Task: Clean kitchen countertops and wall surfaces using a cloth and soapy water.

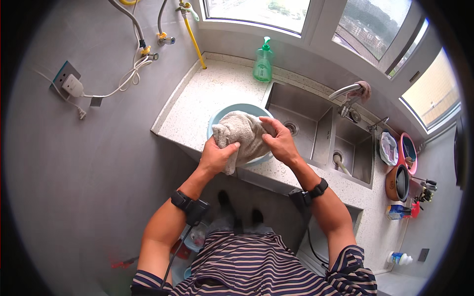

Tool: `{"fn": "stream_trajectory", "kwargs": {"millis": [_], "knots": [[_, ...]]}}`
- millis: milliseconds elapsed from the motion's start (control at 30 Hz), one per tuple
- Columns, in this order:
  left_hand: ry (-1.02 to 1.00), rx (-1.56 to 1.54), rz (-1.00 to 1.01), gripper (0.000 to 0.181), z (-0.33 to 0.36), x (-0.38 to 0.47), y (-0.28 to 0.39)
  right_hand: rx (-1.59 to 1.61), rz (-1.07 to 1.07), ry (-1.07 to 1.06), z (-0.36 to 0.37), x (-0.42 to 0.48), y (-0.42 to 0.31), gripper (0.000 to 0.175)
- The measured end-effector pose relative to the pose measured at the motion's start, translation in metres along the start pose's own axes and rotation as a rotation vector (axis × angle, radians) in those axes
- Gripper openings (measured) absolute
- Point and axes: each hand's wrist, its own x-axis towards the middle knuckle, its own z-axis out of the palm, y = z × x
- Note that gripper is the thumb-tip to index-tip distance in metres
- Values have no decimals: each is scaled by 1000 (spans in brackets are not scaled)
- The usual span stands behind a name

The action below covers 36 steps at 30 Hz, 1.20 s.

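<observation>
A beige terry cloth point(242, 135) is held up over a light blue plastic basin point(237, 107), which stands on the speckled countertop left of the sink. My left hand point(218, 155) grips the cloth's lower left part, thumb on top, and one end hangs down past the basin's near rim. At the cloth's right side, my right hand point(278, 140) has its thumb and fingers around the edge, some fingertips hidden by the fabric. The cloth covers most of the basin's inside, so its contents cannot be seen. Both wrists wear black straps with devices.
Right of the basin lies a double stainless steel sink point(298, 103) with a faucet point(346, 92) and a rag draped on it. A green pump bottle point(263, 64) stands behind. Farther right are a brown pot point(396, 183), a pink basin point(411, 148) and a spray bottle point(400, 211).
</observation>
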Motion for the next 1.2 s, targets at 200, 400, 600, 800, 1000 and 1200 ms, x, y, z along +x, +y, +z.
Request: {"fn": "stream_trajectory", "kwargs": {"millis": [200,400,600,800,1000,1200], "knots": [[-181,927,-32,61,-19,60,-37,-583,78,14,-3,37,60,42],[-416,1396,269,79,-23,78,-49,-1159,183,-163,15,50,68,59],[-580,1505,189,78,-22,96,-94,-1453,7,-278,19,63,113,38],[-600,1528,60,66,-16,104,-101,-1428,7,-400,21,77,126,18],[-711,1530,-105,81,-6,109,-61,-1223,69,-638,-9,103,97,12],[-476,917,117,114,-5,128,-46,-1054,14,-508,-13,114,-2,13]]}}
